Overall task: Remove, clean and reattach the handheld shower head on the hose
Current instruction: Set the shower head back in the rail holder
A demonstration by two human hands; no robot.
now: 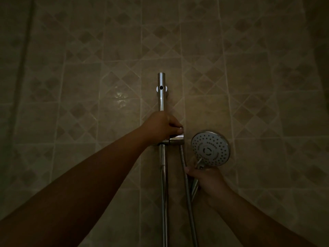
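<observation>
Chrome shower head (210,148) sits out of the holder (175,140), face toward the camera, just right of the rail (163,175); the right hand (207,180) has its grip wrapped round the handle, and the left hand (161,127) has its grip closed over the rail at the holder. Risk, as judged: the hose (187,184) hangs close between rail and handle, so it could snag on the holder. Light is poor, so a slip of the handle or a knock against the tiled wall (89,86) seems possible.
</observation>
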